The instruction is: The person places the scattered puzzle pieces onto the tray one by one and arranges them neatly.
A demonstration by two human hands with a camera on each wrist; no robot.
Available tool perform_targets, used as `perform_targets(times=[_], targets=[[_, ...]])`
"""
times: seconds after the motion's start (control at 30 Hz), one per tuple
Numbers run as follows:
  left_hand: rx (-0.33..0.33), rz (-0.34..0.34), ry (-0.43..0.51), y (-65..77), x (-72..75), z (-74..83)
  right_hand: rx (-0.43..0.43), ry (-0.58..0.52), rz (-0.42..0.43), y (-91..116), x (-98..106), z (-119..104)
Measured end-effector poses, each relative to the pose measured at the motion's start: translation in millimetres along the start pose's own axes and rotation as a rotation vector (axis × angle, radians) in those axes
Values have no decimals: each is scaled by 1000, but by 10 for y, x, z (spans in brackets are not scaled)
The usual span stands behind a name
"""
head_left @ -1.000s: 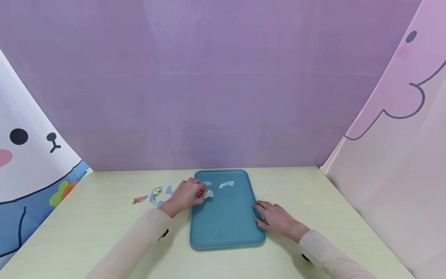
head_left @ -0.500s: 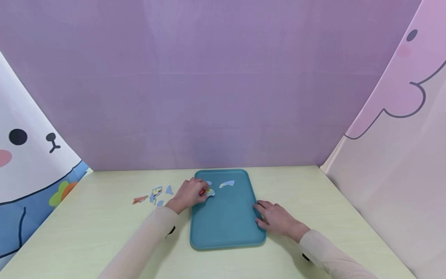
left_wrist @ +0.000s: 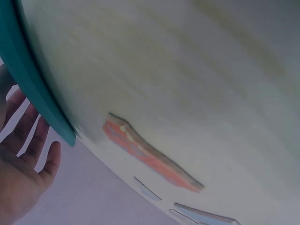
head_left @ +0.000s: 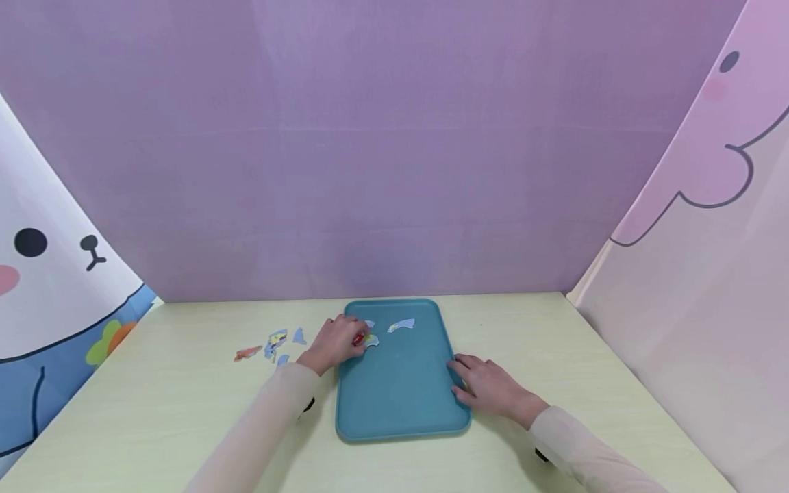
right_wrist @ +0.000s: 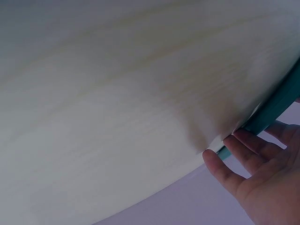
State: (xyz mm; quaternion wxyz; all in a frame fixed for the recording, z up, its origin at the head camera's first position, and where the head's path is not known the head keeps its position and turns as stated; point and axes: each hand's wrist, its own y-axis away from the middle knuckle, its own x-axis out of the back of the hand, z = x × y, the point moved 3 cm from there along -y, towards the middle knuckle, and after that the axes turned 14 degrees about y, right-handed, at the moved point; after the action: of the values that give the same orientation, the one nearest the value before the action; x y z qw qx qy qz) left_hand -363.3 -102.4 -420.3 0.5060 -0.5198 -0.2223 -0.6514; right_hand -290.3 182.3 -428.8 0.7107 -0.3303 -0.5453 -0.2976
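Compared with a second ago, the left hand (head_left: 335, 340) has shifted slightly farther over the tray (head_left: 403, 394). Its fingers pinch the red-and-yellow piece (head_left: 372, 340) at the tray's far left. The right hand's (head_left: 490, 386) fingers rest, unclenched, on the tray's right rim. Work looks partly done: a curved piece (head_left: 403, 325) and a half-hidden piece (head_left: 370, 323) lie inside the tray; an orange piece (head_left: 248, 353) and blue pieces (head_left: 298, 336) lie left of it on the bench (head_left: 185, 404). All look flat, irregular-edged.

The table (head_left: 185, 404) is pale yellow with faint streaks. A blue-green tray (head_left: 403, 397) with round corners lies flat on it. Left of the tray lie an orange piece (head_left: 248, 352), a blue and yellow patch (head_left: 275, 342) and two small blue pieces (head_left: 298, 336).
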Motion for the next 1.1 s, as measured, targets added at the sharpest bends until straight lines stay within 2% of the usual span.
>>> perform_targets(times=[0.63,1.1], targets=[[13,0,14,51,1,-15,-1,-8,4,11,-24,-1],[0,-9,6,193,190,8,-4,-12,19,20,-29,14]])
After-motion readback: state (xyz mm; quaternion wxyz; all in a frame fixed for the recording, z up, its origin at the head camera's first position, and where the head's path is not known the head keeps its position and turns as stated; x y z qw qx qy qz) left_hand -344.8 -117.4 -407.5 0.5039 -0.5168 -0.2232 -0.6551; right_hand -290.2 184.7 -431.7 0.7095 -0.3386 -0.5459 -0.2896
